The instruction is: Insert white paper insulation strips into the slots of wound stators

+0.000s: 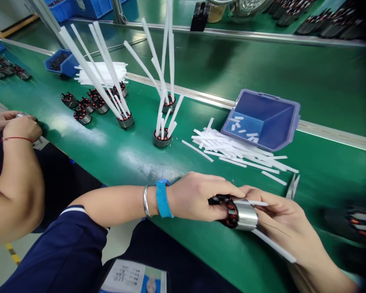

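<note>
Between my hands, above the front edge of the green bench, is a motor stator (246,215) with a silvery shell and copper windings. My left hand (198,197) grips its dark, wired end, thumb below and fingers on top. On the far end, the fingers of my right hand (282,215) are closed around a white strip (259,203) that sticks out of the stator. A second, longer white strip (276,246) slants out of the stator below my right palm. A pair of scissors or tweezers (293,186) lies just beyond my right hand.
Loose white strips (232,148) lie beside a tilted purple bin (262,118). Stators with upright strips, one here (162,138), stand mid-bench. More stators (82,116) sit left, near a blue bin (61,63). A co-worker's hands (21,126) work at far left.
</note>
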